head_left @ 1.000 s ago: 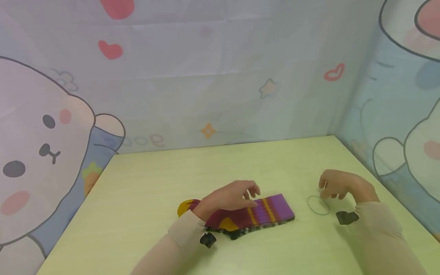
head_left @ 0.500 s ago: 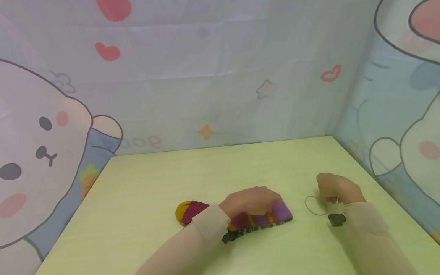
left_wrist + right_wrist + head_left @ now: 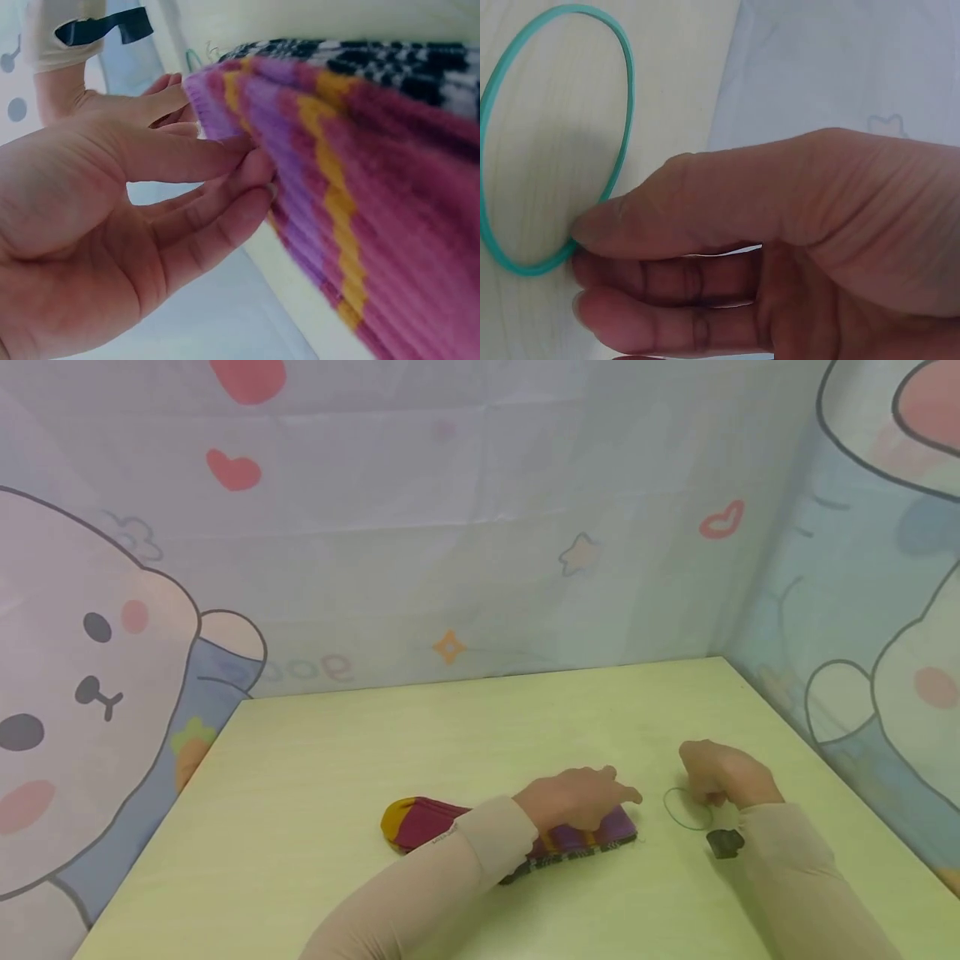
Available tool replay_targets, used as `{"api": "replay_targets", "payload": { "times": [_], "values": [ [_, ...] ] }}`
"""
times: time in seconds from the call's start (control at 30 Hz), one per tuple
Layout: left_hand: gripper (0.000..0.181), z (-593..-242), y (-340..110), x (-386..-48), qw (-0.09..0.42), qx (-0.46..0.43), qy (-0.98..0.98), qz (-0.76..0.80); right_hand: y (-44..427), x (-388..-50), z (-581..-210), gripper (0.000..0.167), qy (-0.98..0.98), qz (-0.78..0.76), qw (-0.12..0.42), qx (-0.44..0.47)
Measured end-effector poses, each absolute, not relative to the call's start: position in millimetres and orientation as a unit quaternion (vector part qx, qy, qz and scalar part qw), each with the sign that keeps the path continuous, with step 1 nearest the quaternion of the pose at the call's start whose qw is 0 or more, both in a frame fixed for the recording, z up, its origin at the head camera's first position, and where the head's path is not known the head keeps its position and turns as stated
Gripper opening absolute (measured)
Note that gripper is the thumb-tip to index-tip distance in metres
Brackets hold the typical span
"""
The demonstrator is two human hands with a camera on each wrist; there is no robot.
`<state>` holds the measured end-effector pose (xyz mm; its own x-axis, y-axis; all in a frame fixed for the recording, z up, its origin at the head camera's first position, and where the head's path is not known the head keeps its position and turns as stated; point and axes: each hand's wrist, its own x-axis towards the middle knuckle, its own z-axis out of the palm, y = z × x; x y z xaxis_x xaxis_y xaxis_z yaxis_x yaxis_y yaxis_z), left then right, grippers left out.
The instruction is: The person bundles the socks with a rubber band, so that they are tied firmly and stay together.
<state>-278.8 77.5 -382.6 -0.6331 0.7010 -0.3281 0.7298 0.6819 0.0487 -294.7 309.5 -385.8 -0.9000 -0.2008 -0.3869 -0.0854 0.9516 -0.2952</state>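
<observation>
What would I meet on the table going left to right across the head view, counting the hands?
Yellow sock toe, left hand, green band, right hand.

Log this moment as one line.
left hand: pinches striped sock at purple end | right hand: pinches green rubber band | black-and-white fabric: shows along sock's near edge | surface: pale table

Socks on table, left of elastic ring; cloth backdrop behind table.
</observation>
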Motion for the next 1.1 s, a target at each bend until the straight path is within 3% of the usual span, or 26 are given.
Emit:
{"api": "replay_targets", "payload": {
  "times": [0.23,0.53,0.83,1.1],
  "values": [
    [0.066,-385,82,-278,0.144,0.433,0.883,-0.112,306,-294,-384,0.026,0.966,-0.131,0.210,-0.073],
    [0.066,-383,84,-278,0.201,0.412,0.880,-0.124,302,-292,-387,0.023,0.966,-0.116,0.218,-0.083],
    [0.051,-387,91,-281,0.187,0.412,0.882,-0.130,304,-292,-386,0.027,0.963,-0.134,0.224,-0.070],
    [0.037,-385,85,-295,0.176,0.481,0.856,-0.074,308,-294,-387,0.023,0.963,-0.133,0.223,-0.066]
  ]
}}
